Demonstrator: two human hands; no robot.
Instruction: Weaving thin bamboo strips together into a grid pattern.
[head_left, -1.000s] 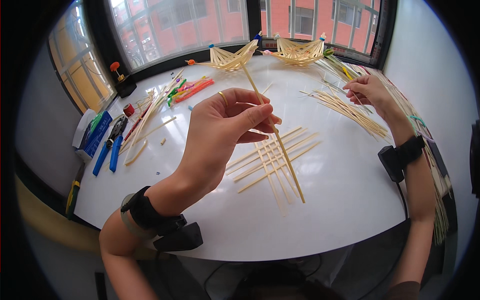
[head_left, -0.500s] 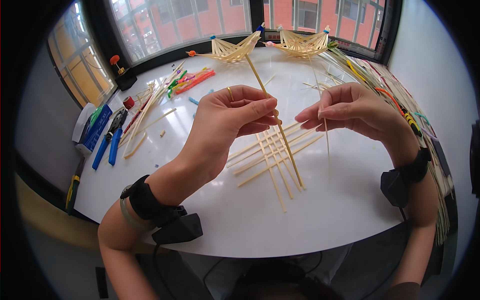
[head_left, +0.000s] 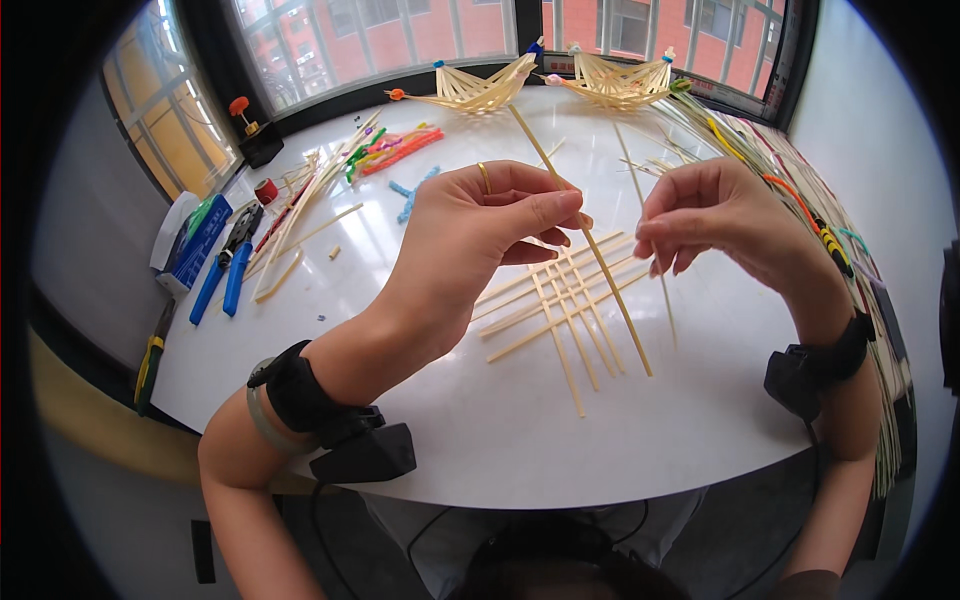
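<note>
- The left hand (head_left: 478, 225) pinches a thick strip (head_left: 632, 335) between thumb and fingertips; the strip slants down, its lower part in front of the lattice.
- The right hand (head_left: 738, 218), just beside it, pinches a thin strip (head_left: 630, 165) between thumb and fingers.
- The lattice (head_left: 550, 322) of crossed pale strips lies on the white table (head_left: 480, 445), below and between the hands, partly hidden by the left fingers.
- Left, a blue box (head_left: 200, 245) has a raised white part and green inside or on it; I cannot tell which.
- Beside it lie blue-handled pliers (head_left: 237, 268).
- Behind, a black holder (head_left: 262, 145) bears a red-topped piece (head_left: 238, 106).
- At the window stand two woven bowls, left (head_left: 475, 92) and right (head_left: 622, 84); their insides are unclear.
</note>
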